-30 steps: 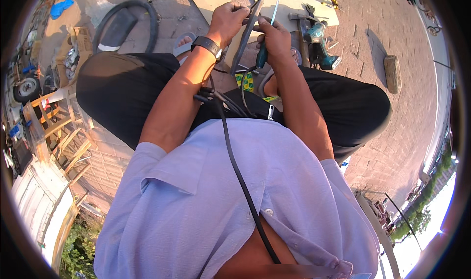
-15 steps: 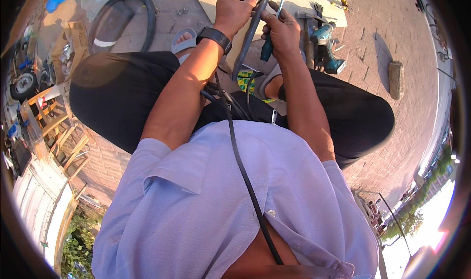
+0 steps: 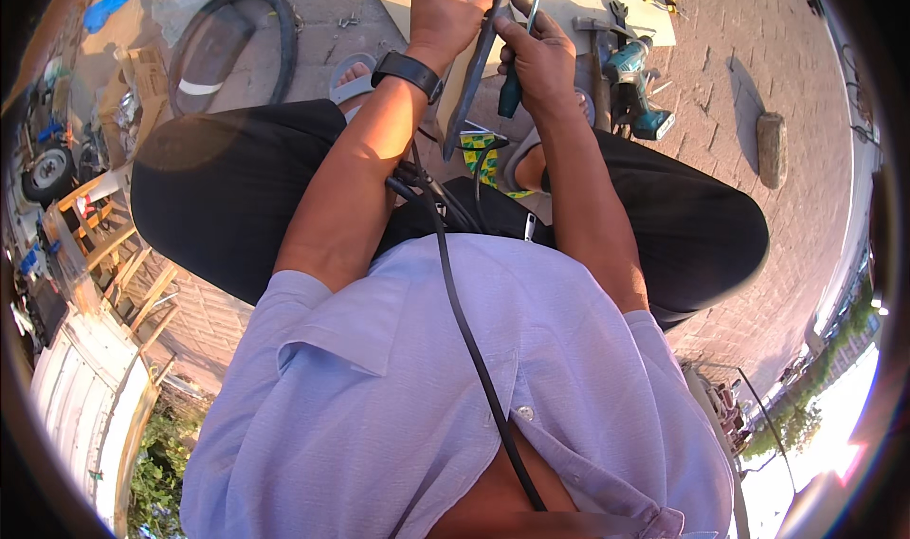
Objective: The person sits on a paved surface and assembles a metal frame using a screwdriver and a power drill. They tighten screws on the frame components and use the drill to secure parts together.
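So the main piece is a long, skinny, dark grey bar point(image 3: 471, 79) with a slight curve to it, up around 12 o'clock in the view, held at a slant with its top end at 1 o'clock and its bottom end hanging at 7. Just on its 3 o'clock side there's a screwdriver point(image 3: 510, 93), dark teal handle and thin pale shaft, also held, pretty steep, handle down and shaft aimed a bit past 12. Its tip runs off the upper edge, and honestly can't tell if the two touch.
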{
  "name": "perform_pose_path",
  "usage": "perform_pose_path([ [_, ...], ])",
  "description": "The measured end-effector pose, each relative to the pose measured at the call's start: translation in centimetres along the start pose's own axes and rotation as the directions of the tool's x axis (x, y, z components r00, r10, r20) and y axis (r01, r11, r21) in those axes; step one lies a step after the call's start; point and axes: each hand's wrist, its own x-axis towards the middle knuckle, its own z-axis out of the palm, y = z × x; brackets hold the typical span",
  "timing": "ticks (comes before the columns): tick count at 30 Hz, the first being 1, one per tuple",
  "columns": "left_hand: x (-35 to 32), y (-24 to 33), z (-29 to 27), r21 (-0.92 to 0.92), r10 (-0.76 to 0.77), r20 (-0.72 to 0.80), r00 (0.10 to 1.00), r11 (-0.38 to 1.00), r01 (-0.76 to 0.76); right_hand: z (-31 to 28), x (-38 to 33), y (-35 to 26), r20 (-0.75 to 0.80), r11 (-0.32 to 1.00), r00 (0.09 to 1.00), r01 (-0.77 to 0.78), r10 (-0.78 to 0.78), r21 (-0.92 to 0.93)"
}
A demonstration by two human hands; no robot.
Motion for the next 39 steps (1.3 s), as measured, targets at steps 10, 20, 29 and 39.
perform_pose_path([
  [10, 0.2, 0.7, -0.6, 0.002, -0.077, 0.031, 0.997, 0.997, 0.077, 0.0, 0.0, 0.1, 0.000, 0.999, 1.000, -0.022, 0.022, -0.024],
  [20, 0.5, 1.8, -1.1, 0.204, -0.010, 0.093, 0.996, 0.979, -0.009, 0.0, 0.0, 0.3, -0.001, 1.000, 1.000, -0.019, 0.018, -0.014],
  [29, 0.1, 2.6, -0.8, 0.248, -0.005, 0.037, 0.999, 0.969, -0.004, 0.3, -0.2, 0.3, 0.014, 1.000, 1.000, -0.016, 0.016, 0.008],
  [39, 0.3, 2.7, -1.9, 0.159, -0.018, 0.116, 0.993, 0.987, -0.001, 0.6, -0.2, 0.3, 0.024, 0.999, 0.999, -0.037, 0.036, 0.011],
])
